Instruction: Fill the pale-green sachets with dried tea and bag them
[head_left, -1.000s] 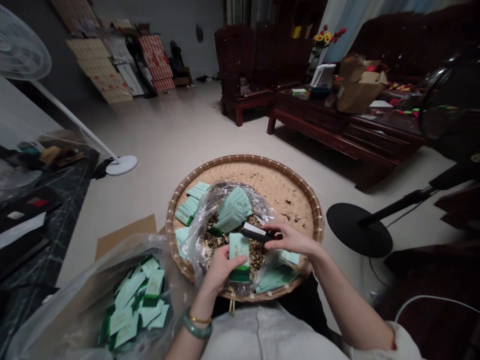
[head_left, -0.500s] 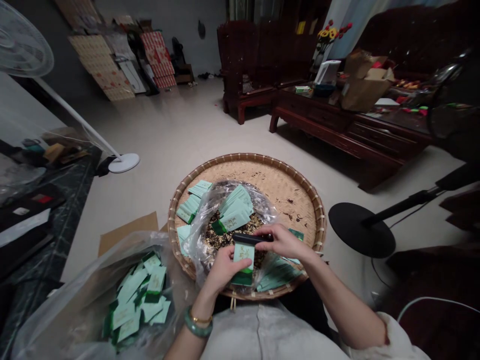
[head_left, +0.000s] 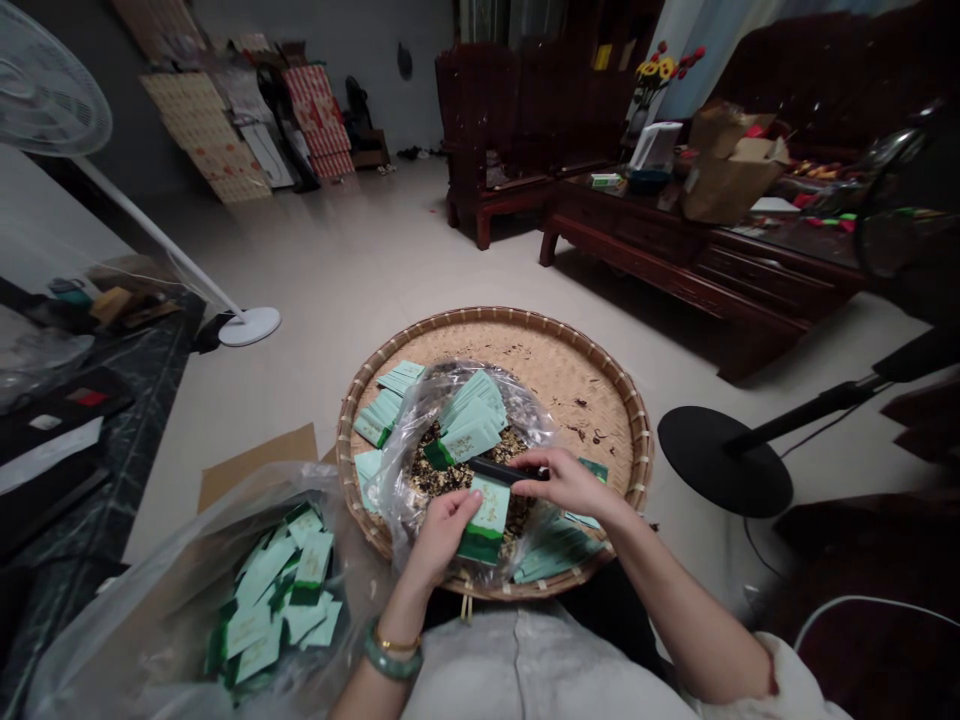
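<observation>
The left hand (head_left: 442,535), curled closed, has tipped the pale green paper sachet (head_left: 489,515) from upright to a slant. The right hand (head_left: 570,483) pinches a slim black bar (head_left: 499,472) just at the sachet's top edge. Below lies a clear plastic bag (head_left: 480,395) of dried leaves (head_left: 450,470) in a round woven bamboo tray (head_left: 495,313), its far rim well beyond the hands.

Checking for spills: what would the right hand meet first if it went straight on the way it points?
Beyond the black tool in its fingers, the right hand would probably meet the pale green sachets in the clear plastic bag, though depth is unclear.
</observation>
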